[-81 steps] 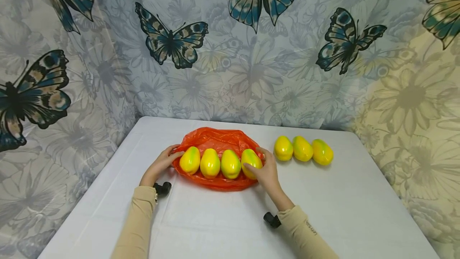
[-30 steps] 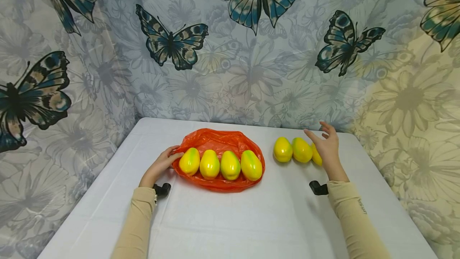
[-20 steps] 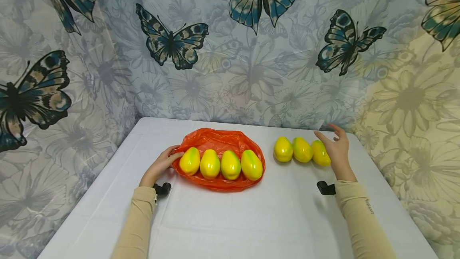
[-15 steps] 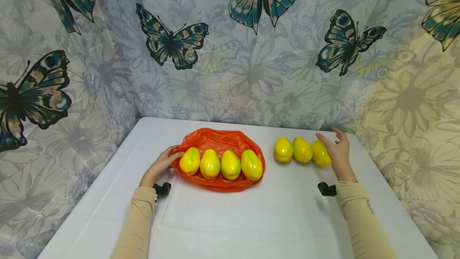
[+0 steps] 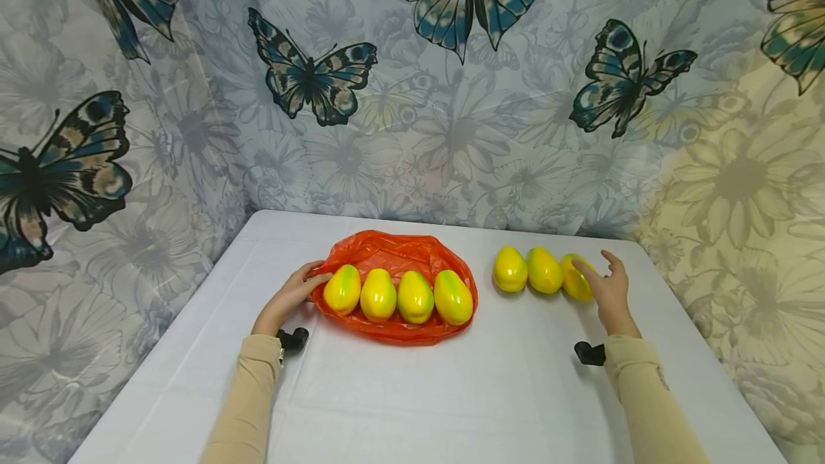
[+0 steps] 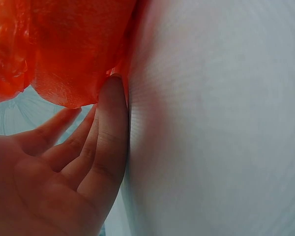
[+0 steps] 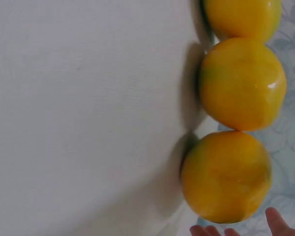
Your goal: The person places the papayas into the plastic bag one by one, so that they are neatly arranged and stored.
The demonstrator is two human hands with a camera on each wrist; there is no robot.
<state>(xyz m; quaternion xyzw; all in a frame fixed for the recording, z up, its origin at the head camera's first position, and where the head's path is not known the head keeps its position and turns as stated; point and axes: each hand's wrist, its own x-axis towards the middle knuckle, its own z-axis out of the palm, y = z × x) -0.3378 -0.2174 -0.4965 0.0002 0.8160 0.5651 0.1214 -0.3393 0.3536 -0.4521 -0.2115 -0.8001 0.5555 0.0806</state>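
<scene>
A red plastic bag point(image 5: 387, 245) lies spread wide on the table, with several shiny yellow-green mangoes point(image 5: 415, 297) in a row inside it. My left hand point(image 5: 293, 297) is at the bag's left edge. In the left wrist view its fingers stretch out nearly straight, fingertips point(image 6: 113, 81) right at the bag's outside. Three more mangoes point(image 5: 544, 271) sit side by side to the right of the bag. My right hand point(image 5: 609, 292) is spread at the rightmost mango point(image 7: 228, 177), its thumb overlapping that fruit in the head view. Nothing is in its grasp.
A white cloth covers the table point(image 5: 419, 399). Behind it and at both sides hang drapes point(image 5: 438, 134) printed with flowers and butterflies. A black wrist camera point(image 5: 589, 353) sticks out from the right sleeve, another camera point(image 5: 294, 339) from the left.
My right hand has let go of the rightmost mango in the bag and moved right to the loose ones. Just now it has lowered toward the last of them. The left hand stays put.
</scene>
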